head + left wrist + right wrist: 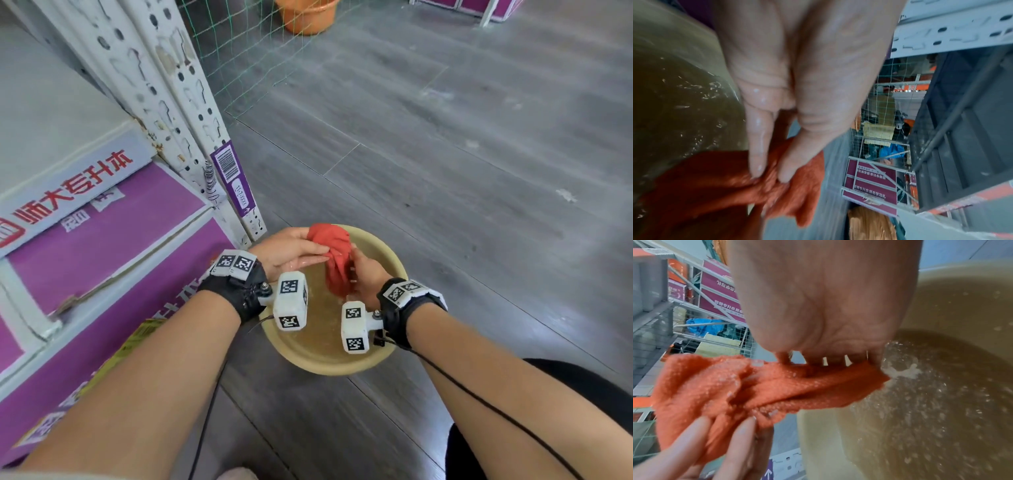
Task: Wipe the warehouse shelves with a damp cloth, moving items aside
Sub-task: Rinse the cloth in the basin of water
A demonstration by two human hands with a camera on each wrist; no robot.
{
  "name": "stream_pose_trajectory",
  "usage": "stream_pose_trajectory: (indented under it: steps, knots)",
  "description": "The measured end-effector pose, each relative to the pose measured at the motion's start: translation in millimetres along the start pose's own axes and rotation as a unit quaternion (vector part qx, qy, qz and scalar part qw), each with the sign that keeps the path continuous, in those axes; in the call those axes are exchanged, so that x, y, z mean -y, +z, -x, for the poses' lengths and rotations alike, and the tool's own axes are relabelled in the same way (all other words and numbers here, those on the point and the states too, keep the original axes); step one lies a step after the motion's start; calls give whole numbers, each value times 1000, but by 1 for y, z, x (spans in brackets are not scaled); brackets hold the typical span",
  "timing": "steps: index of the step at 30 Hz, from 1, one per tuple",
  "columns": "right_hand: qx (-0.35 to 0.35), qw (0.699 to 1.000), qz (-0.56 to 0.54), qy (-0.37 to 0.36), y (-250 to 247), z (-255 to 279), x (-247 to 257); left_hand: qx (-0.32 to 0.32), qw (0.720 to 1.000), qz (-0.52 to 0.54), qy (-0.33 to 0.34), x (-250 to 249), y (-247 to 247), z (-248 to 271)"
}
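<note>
A wet red cloth (334, 253) hangs bunched over a yellow basin (329, 366) of murky brown water (322, 315) on the floor. My left hand (308, 255) holds its upper end, pinched between thumb and straight fingers. My right hand (356, 274) grips the lower, twisted part with curled fingers. In the left wrist view the left hand (769, 177) pinches the cloth (715, 186) beside the basin wall (674, 40). In the right wrist view the right hand (828, 360) is wrapped round the cloth (715, 382), and water splashes below it in the basin (951, 280).
A white perforated shelf upright (178, 102) stands just left of the basin, with purple cartons (113, 233) on the low shelf. Green netting (239, 51) and an orange bucket (306, 15) lie beyond. Grey plank floor (479, 171) stretches to the right.
</note>
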State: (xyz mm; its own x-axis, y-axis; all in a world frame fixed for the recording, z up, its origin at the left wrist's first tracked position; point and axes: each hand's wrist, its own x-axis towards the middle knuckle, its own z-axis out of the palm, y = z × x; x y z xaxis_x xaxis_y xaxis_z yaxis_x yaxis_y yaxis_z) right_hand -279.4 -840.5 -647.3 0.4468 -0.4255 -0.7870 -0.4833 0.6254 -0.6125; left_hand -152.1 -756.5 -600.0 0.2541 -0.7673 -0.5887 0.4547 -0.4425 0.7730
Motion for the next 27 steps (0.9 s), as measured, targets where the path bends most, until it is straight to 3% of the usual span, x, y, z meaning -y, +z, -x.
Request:
stream_pose_trajectory:
  steps: [5, 8, 10, 14, 16, 17, 21, 25, 27]
  knots:
    - [26, 1000, -17, -4, 4, 17, 10, -101, 992, 26, 76, -9, 10, 5]
    - [55, 995, -82, 7, -4, 17, 11, -151, 974, -113, 123, -9, 22, 8]
    - [68, 989, -133, 11, -9, 17, 13, -168, 933, -275, 163, -9, 28, 10]
    - [92, 988, -125, 5, -18, 17, 17, -111, 812, -544, 182, -5, 33, 20]
    - [131, 984, -118, 1, -17, 23, 18, -78, 759, -622, 175, 2, 33, 28]
    - [146, 983, -115, 0, -16, 25, 18, -62, 746, -641, 171, 5, 34, 32]
    - [101, 986, -130, 22, -10, 32, 20, -17, 735, -658, 165, 4, 34, 47]
    - [114, 989, -56, 80, -16, 29, 21, -38, 794, -585, 158, 0, 15, 51]
    - [144, 987, -8, 76, -17, 33, 22, -82, 776, -598, 182, 4, 1, 49]
